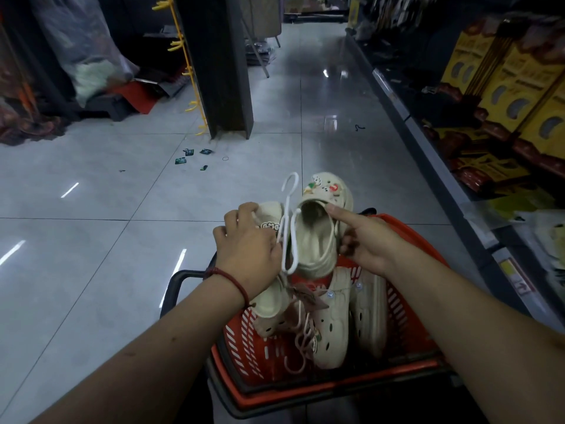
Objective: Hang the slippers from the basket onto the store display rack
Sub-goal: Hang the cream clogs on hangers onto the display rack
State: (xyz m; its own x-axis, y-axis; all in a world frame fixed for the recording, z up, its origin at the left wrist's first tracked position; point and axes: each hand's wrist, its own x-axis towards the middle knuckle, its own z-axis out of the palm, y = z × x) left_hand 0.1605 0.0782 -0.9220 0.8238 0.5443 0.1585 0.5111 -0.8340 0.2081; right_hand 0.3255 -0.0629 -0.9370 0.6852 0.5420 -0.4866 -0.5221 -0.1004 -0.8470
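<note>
Above a red plastic basket [406, 304] I hold a pair of cream clog slippers joined by a white plastic hanger [289, 221]. My left hand [247, 243] grips the left slipper [269, 215] of the pair. My right hand [363, 237] holds the right slipper [318, 237], with the forefinger laid on its upper rim; charms decorate its toe. More cream slippers [336, 319] with a pinkish hanger [301, 344] lie in the basket. A yellow hook strip [191, 65] runs down a dark pillar at the upper left.
The dark pillar [220, 65] stands ahead on a glossy grey tile floor. Shelves with yellow boxes [519, 87] line the right side. Bagged goods pile up at the far left [76, 56]. Small green tags [189, 156] litter the floor near the pillar.
</note>
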